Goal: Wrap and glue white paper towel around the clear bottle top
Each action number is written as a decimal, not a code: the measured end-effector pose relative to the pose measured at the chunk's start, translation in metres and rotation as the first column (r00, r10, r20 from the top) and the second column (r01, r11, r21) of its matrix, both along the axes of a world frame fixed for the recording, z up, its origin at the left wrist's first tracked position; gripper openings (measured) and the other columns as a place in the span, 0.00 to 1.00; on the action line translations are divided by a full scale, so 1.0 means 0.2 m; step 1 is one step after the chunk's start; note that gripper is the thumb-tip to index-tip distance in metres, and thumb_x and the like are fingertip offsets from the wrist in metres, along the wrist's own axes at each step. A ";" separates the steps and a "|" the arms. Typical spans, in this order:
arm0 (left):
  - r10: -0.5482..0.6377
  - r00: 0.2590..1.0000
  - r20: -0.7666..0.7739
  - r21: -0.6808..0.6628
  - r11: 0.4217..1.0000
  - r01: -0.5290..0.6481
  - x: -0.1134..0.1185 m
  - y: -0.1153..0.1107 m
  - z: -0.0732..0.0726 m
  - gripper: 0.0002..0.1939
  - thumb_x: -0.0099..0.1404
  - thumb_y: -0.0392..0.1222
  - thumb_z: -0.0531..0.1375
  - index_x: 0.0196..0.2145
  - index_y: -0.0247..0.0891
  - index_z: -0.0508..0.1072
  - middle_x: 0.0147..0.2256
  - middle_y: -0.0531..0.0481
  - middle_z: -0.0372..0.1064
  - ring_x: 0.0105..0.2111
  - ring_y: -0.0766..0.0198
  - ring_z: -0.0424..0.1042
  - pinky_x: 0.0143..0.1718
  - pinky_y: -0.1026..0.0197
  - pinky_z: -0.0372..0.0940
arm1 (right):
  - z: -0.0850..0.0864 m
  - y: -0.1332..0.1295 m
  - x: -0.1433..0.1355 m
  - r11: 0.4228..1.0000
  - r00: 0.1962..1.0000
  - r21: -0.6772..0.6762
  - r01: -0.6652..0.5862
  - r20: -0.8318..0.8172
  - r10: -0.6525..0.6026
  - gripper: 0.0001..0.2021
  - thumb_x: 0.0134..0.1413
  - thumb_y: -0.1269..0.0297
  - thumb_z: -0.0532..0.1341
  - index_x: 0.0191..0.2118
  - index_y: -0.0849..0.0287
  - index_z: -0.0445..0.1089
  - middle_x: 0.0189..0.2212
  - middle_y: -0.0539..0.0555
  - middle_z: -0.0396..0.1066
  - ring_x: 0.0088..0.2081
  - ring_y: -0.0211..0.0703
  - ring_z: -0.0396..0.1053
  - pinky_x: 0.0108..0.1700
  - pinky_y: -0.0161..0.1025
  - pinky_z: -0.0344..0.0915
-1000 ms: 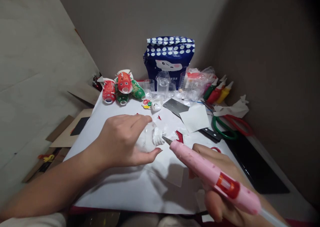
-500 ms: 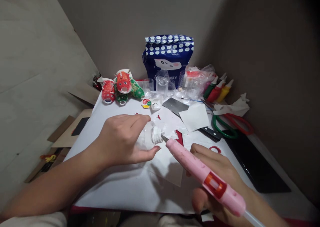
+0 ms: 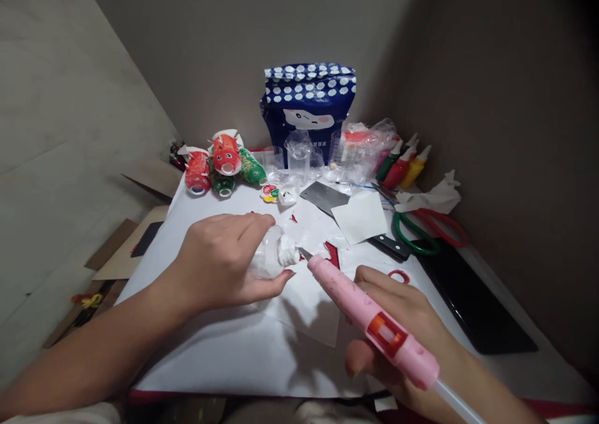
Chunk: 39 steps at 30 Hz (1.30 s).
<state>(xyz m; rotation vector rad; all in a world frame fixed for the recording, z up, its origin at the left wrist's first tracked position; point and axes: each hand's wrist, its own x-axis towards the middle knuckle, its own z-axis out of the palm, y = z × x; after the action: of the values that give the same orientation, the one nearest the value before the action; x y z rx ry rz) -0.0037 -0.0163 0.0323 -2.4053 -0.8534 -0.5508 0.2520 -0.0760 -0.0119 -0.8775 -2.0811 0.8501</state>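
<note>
- Left hand (image 3: 215,259): fingers and thumb clamped around the clear bottle (image 3: 268,252), mid-table, its ridged white neck (image 3: 287,251) pointing right.
- Right hand (image 3: 407,318): wrapped around the pink glue gun (image 3: 360,299); nozzle just beside the neck. Trigger position: cannot tell.
- Handling: bottle probably light, thin-walled, slippery; hold by the body, clear of the likely hot nozzle.
- Right, farther: white paper square (image 3: 360,217), overlapping the cleaver (image 3: 322,196).
- Far left: fish figures (image 3: 226,153).
- Far centre: blue bag (image 3: 309,109).
</note>
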 end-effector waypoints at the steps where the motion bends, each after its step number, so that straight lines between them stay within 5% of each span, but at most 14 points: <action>1: 0.001 1.000 0.001 0.000 1.000 -0.001 0.00 0.00 0.00 0.25 0.57 0.54 0.63 0.43 0.30 0.69 0.35 0.41 0.78 0.32 0.52 0.79 0.29 0.55 0.70 | 0.00 0.00 0.00 1.000 1.000 -0.006 0.002 -0.007 -0.002 0.05 0.50 0.71 0.65 0.28 0.56 0.70 0.27 0.48 0.56 0.28 0.39 0.54 0.30 0.38 0.51; 8: -0.007 1.000 0.005 -0.012 1.000 0.007 0.00 0.01 0.00 0.24 0.57 0.54 0.62 0.42 0.30 0.69 0.34 0.41 0.78 0.31 0.52 0.79 0.28 0.56 0.69 | 0.00 0.02 0.00 0.995 0.996 0.053 -0.087 0.031 0.086 0.05 0.52 0.71 0.62 0.28 0.55 0.71 0.26 0.49 0.56 0.29 0.40 0.55 0.30 0.39 0.49; 27: -0.027 1.000 0.007 -0.045 0.999 0.027 0.01 0.00 0.00 0.23 0.57 0.53 0.62 0.42 0.31 0.69 0.34 0.40 0.78 0.31 0.51 0.79 0.28 0.55 0.71 | 0.02 0.01 -0.01 1.000 0.995 -0.004 -0.003 0.095 0.003 0.09 0.44 0.76 0.62 0.24 0.53 0.72 0.25 0.49 0.58 0.26 0.39 0.59 0.27 0.36 0.51; 39: -0.020 1.000 -0.001 -0.069 0.997 0.020 0.00 0.00 0.00 0.22 0.58 0.53 0.61 0.42 0.32 0.69 0.35 0.41 0.78 0.31 0.52 0.79 0.30 0.55 0.70 | 0.02 0.00 0.00 1.000 0.992 -0.020 0.018 0.124 -0.015 0.07 0.50 0.70 0.61 0.24 0.55 0.72 0.24 0.49 0.57 0.25 0.39 0.60 0.27 0.36 0.52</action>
<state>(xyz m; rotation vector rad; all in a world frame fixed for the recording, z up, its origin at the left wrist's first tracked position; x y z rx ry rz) -0.0029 -0.0156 0.0318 -2.4788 -0.8621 -0.5352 0.2518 -0.0758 -0.0087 -0.9795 -2.1719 0.8292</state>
